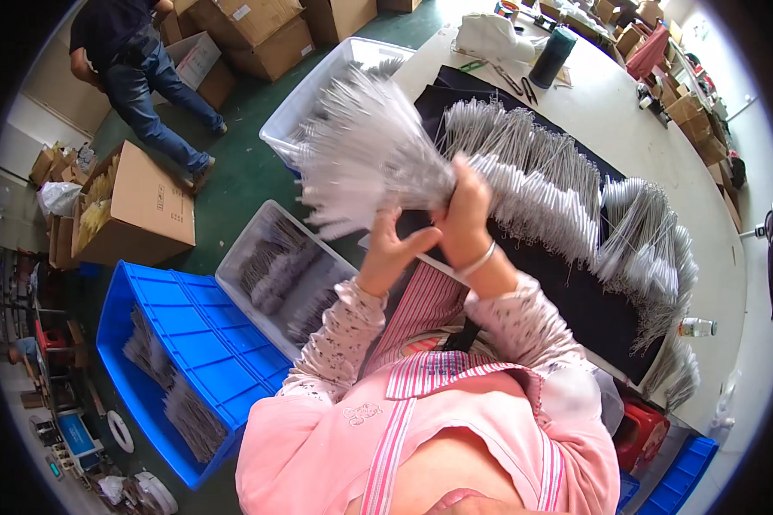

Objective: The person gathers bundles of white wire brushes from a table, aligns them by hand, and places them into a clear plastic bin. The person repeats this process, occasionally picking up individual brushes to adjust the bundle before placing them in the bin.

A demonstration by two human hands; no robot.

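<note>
Brushes [524, 137] lie in rows across our counter [614, 94]; near its edge we hold up a fanned bundle [365, 142], narrow end clenched in our right hand [467, 213], our left hand [391, 256] spread just beside it.

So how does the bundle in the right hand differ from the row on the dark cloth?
Pose: the held bundle is raised in the right hand, while the row lies on the dark cloth.
Shape: the held bundle fans wide from the grip; the row stretches in a long band.
Both consist of many thin, whitish-grey pieces.
</note>
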